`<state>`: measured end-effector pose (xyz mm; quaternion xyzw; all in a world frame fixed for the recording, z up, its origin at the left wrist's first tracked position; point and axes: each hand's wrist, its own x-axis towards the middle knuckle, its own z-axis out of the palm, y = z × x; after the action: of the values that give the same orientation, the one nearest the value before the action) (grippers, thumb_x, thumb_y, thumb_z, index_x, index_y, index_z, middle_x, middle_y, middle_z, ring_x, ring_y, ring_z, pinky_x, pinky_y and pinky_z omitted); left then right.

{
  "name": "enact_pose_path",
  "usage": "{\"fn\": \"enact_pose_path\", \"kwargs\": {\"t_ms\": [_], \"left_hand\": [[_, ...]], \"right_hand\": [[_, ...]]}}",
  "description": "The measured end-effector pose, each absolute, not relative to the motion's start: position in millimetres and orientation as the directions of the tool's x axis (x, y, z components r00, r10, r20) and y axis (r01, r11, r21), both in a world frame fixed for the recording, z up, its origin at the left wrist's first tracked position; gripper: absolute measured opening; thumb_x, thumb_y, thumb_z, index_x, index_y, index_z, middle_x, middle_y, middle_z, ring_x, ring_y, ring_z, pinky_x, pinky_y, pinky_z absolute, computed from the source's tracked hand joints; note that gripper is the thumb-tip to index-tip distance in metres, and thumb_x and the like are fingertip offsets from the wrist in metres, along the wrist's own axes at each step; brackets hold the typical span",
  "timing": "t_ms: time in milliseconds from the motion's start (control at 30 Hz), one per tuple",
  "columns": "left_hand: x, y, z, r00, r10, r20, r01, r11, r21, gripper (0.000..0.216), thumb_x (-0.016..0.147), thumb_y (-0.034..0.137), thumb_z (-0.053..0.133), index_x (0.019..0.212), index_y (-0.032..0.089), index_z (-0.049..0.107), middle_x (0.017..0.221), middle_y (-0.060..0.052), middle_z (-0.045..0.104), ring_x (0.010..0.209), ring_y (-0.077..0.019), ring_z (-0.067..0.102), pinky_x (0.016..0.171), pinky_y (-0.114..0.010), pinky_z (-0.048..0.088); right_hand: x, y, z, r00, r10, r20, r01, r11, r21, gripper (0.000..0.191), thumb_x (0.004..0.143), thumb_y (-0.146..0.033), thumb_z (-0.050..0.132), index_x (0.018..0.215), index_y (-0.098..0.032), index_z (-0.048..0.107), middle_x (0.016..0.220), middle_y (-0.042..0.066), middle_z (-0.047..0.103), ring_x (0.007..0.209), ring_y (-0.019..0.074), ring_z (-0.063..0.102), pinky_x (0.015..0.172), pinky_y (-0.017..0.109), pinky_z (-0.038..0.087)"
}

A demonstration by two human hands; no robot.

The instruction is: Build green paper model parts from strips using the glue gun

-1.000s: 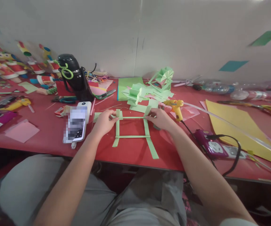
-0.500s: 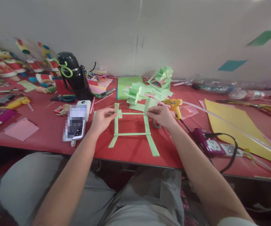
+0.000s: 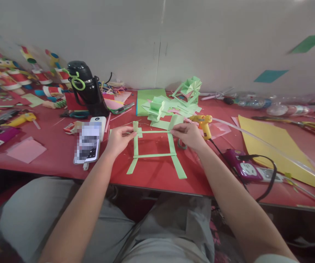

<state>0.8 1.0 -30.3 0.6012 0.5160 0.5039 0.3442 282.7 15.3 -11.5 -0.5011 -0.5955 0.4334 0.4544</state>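
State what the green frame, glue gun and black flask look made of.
Green frame: apparently matte paper or thin card; its strips look flat and thin.
Glue gun: probably smooth hard plastic, given its moulded, evenly yellow body.
Black flask: slightly glossy, plastic or coated metal; its soft highlights fit either.

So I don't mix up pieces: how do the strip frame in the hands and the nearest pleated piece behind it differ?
The strip frame has strips around an open middle; the pleated piece is folded. The strip frame looks wider than the pleated piece. The left hand and right hand hold the strip frame; neither touches the pleated piece. Both are light green.
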Motion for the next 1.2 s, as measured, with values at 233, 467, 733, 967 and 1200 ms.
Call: {"fn": "enact_pose_path", "kwargs": {"t_ms": [233,467,733,967,1200], "left_hand": [[2,-1,-27,-0.105,0.97,0.218,0.164,-0.199,0.966,0.033,0.071,0.042,0.078,0.088,0.015,0.07,0.093,-0.007,0.072,0.086,-0.022,0.07,0.08,-0.037,0.06],[2,-2,-24,-0.183,0.967,0.176,0.028,-0.174,0.984,0.036,0.069,0.042,0.078,0.088,0.016,0.062,0.094,-0.004,0.068,0.085,-0.0189,0.069,0.083,-0.04,0.062],[6,-12,-19,-0.056,0.989,0.14,-0.024,-0.142,0.99,0.031,0.07,0.034,0.078,0.089,0.017,0.061,0.095,-0.001,0.065,0.085,-0.017,0.069,0.082,-0.039,0.062],[-6,-38,0,0.405,0.914,0.035,0.204,-0.128,0.971,0.023,0.072,0.027,0.078,0.091,0.02,0.068,0.097,-0.005,0.071,0.09,-0.0213,0.071,0.085,-0.038,0.058],[-2,-31,-6,0.363,0.931,-0.019,0.171,-0.047,0.984,0.021,0.079,0.031,0.071,0.095,0.018,0.068,0.102,-0.008,0.072,0.09,-0.0218,0.072,0.082,-0.037,0.059]], "right_hand": [[284,13,-7,-0.151,0.988,0.042,0.12,0.06,-0.991,0.04,0.073,-0.041,0.079,0.106,-0.021,0.069,0.1,0.007,0.075,0.091,0.0212,0.072,0.088,0.04,0.059],[297,11,5,-0.171,0.976,-0.135,0.185,-0.102,-0.977,0.035,0.087,-0.051,0.063,0.104,-0.021,0.069,0.089,0.01,0.075,0.078,0.0234,0.072,0.07,0.039,0.062],[304,11,12,-0.179,0.984,0.019,-0.081,0.005,-0.997,0.02,0.078,-0.034,0.069,0.092,-0.02,0.063,0.1,0.01,0.075,0.083,0.0223,0.071,0.076,0.039,0.059],[302,10,6,-0.072,0.984,0.165,0.226,0.177,-0.958,0.036,0.071,-0.044,0.08,0.092,-0.017,0.067,0.087,0.005,0.07,0.077,0.0168,0.065,0.07,0.031,0.054],[297,12,0,-0.144,0.983,0.116,0.109,0.133,-0.985,0.039,0.071,-0.049,0.08,0.092,-0.019,0.067,0.09,0.004,0.07,0.085,0.02,0.069,0.084,0.04,0.057]]}}
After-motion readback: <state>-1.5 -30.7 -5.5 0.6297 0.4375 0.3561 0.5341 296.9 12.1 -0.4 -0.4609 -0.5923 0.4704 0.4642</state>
